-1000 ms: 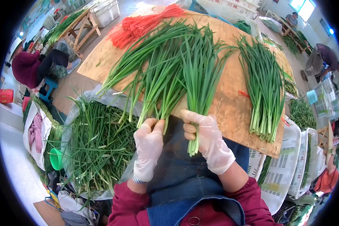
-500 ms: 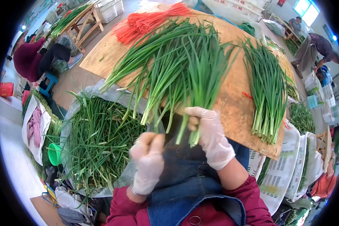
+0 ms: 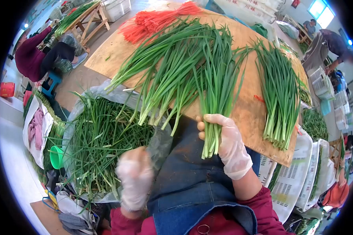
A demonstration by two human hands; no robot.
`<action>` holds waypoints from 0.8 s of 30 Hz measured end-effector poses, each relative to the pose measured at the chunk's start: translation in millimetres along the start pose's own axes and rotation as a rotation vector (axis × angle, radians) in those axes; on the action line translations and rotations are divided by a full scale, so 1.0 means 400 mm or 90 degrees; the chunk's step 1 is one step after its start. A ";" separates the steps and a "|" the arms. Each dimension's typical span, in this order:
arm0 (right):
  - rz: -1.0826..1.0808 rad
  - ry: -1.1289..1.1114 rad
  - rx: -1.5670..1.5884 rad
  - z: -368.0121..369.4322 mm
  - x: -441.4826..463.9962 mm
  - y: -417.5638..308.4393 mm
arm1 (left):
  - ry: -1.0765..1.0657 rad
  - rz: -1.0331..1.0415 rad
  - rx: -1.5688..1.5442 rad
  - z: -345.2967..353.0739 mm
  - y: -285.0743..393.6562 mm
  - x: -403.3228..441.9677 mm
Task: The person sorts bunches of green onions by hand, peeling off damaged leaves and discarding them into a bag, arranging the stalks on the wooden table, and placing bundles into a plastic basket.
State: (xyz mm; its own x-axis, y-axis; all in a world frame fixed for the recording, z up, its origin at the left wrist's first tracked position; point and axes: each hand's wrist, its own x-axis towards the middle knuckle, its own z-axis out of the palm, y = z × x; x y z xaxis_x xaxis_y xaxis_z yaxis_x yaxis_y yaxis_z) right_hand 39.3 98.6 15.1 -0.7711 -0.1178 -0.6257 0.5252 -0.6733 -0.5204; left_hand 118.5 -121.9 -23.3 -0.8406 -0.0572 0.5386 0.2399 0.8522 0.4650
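My right hand (image 3: 228,141), in a thin whitish glove, is closed around the lower stalks of a bunch of garlic chives (image 3: 217,88). The cut ends stick out below my fingers, and the leaves lie up over the board. My left hand (image 3: 136,172), gloved too, is smeared by motion above my denim apron, beside the bag of loose leaves; its fingers are not clear. Left of the held bunch, a spread of loose garlic chives (image 3: 164,84) covers the board. A tidy bundle (image 3: 279,96) lies on the right, with a red tie (image 3: 258,98) near it.
The wooden board (image 3: 243,113) bears a pile of red ties (image 3: 157,23) at its far edge. Below its left side stands a plastic-lined container of loose leaves (image 3: 106,145). White crates (image 3: 292,184) stand at the right. A seated person (image 3: 33,58) and a bending person (image 3: 333,47) are farther off.
My left hand has moved down and left, away from the stalks. My right hand has shifted slightly right and down with its bunch, whose stalks are now closer together.
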 end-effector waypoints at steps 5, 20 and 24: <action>-0.044 -0.065 0.010 -0.019 0.001 0.003 | -0.207 -0.302 -0.317 0.151 0.114 0.088; -0.004 -0.070 0.063 -0.058 -0.004 0.027 | -0.144 -0.132 -0.414 0.075 0.151 0.083; -0.049 -0.069 0.067 -0.037 -0.015 0.020 | -0.124 -0.116 0.054 0.120 0.093 0.144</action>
State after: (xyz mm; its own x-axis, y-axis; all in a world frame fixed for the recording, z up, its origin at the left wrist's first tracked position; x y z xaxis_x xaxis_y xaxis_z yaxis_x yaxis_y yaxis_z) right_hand 53.6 104.9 6.3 -0.8450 -0.1369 -0.5169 0.4265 -0.7557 -0.4970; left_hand 55.7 -68.6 -8.5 -0.9454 -0.1193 0.3032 0.0423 0.8777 0.4773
